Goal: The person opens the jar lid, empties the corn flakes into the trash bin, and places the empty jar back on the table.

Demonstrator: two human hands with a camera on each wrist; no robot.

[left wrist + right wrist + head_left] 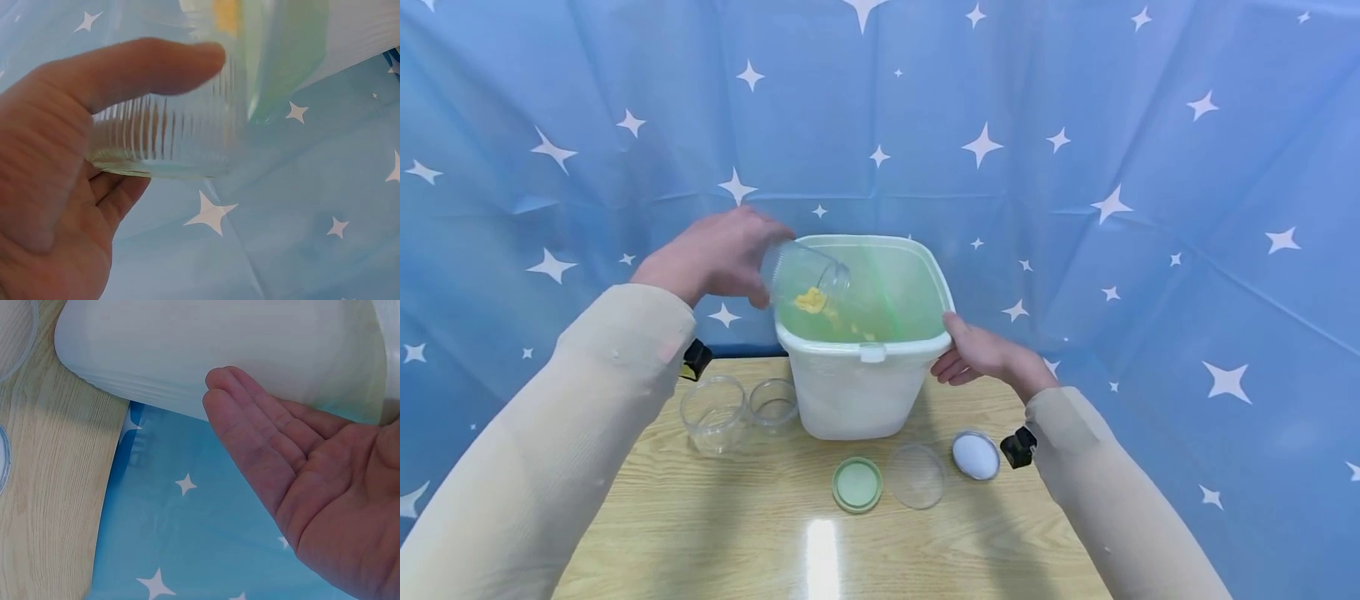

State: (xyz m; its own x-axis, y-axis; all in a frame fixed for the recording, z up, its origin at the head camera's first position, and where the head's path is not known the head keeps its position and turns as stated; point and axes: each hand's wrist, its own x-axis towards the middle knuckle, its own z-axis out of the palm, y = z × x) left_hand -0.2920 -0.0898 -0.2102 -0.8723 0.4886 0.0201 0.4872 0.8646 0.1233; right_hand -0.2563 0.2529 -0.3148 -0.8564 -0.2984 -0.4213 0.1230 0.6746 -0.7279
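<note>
My left hand grips a clear ribbed jar, tilted with its mouth over the white bin. A yellow clump shows through the jar, and paler yellow bits appear below its mouth, over the bin's pale green inside. In the left wrist view, the thumb lies across the jar's ribbed side and other fingers are behind its base. My right hand is at the bin's right side, thumb at the rim. The right wrist view shows its fingers extended, overlapping the bin's white wall.
Two clear round containers stand left of the bin on the wooden table. In front lie a green lid and a clear round lid. A small round dish with a white surface sits to the right. Behind hangs a blue star-patterned sheet.
</note>
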